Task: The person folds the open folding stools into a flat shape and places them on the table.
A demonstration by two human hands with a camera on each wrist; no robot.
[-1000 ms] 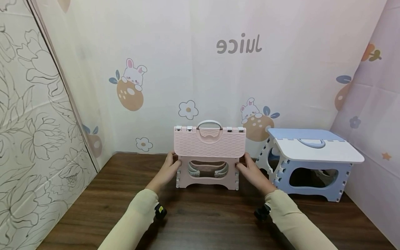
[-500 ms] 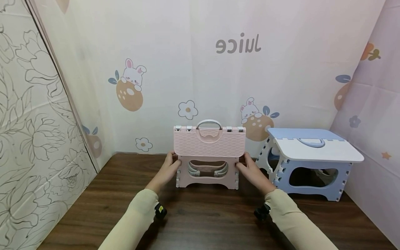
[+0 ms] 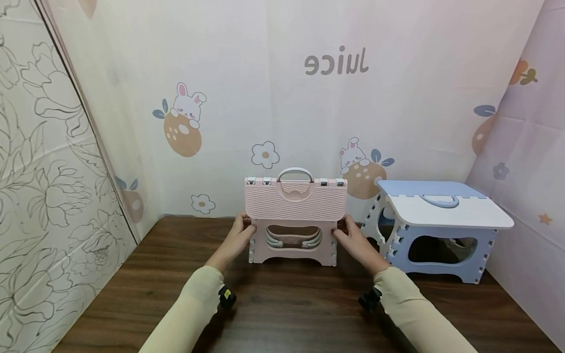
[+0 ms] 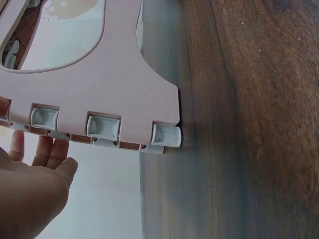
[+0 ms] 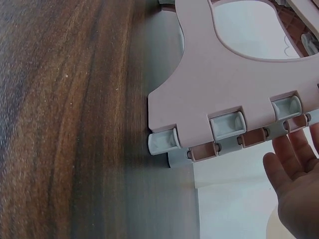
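In the head view a pink folding stool (image 3: 265, 203) stands in the middle of the table, front towards me, its seat panel hanging down over the front leg panel. A pale handle (image 3: 295, 170) arches up from its top edge. My left hand (image 3: 233, 241) grips the stool's left side and my right hand (image 3: 358, 247) its right side, thumbs in front, other fingers behind. The left wrist view shows fingers (image 4: 45, 149) behind the hinged edge of the pink leg panel (image 4: 75, 92). Fingers (image 5: 284, 157) also reach behind the opposite edge in the right wrist view.
A blue and white folding stool (image 3: 446, 213) stands unfolded at the right, close to my right hand. The dark wooden table (image 3: 295, 314) runs back to a printed curtain (image 3: 229, 122). Another curtain (image 3: 48, 196) hangs along the left.
The pink folding stool sits very slightly higher in the head view. Both hands keep their places on its sides, and the blue and white stool stays put.
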